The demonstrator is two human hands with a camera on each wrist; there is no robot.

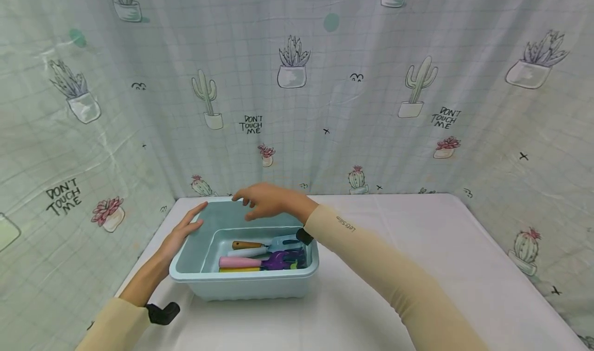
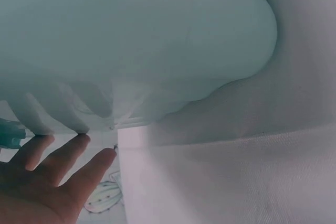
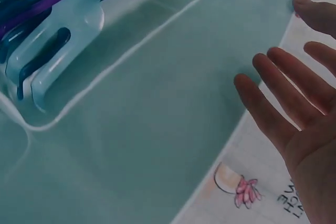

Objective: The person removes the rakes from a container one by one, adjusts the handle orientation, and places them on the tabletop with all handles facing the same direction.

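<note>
A pale blue plastic tub (image 1: 246, 278) stands on the table, holding several small garden tools. Among them I make out a wooden handle (image 1: 244, 245), a light blue hand fork (image 3: 68, 40), a pink handle (image 1: 238, 262), a purple tool head (image 1: 280, 261) and a yellow handle (image 1: 238, 269). My left hand (image 1: 178, 236) lies along the tub's left side, and its fingertips (image 2: 80, 141) meet the outer wall near the rim. Above the tub's back edge hovers my right hand (image 1: 266, 200), holding nothing; its spread fingers (image 3: 262, 108) show in the right wrist view.
The tub is on a white-covered table (image 1: 385, 248), toward its left side. A curtain (image 1: 325, 98) printed with cacti and lettering hangs behind and along both sides. Black wrist straps (image 1: 162, 314) sit at the cuffs of beige sleeves (image 1: 371, 253).
</note>
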